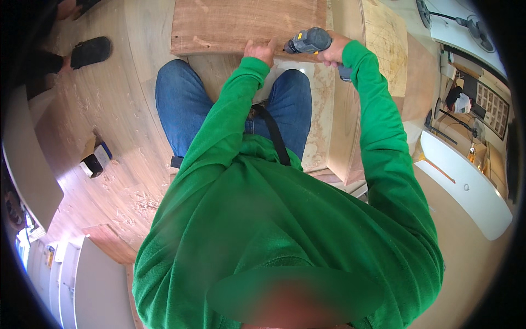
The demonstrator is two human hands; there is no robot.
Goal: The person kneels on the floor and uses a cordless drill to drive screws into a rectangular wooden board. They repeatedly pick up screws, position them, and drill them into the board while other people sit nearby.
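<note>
My right hand [333,50] is wrapped round the handle of a grey and black cordless drill [311,41]. The drill lies over on its side, its chuck pointing left at the near edge of a reddish-brown wooden board [235,24]. Whether its bit touches the wood is too small to tell. Just left of the chuck, my left hand [260,52] grips the board's near edge, with some of its fingers hidden. A small dark hole or screw shows near the board's left corner.
Pale wooden panels [383,49] stand at my right. Wood shavings [143,202] and a small open box [96,158] are on the plank floor at left. Another person's foot in a black sandal [92,52] is at the upper left. A white curved tabletop [466,186] stands far right.
</note>
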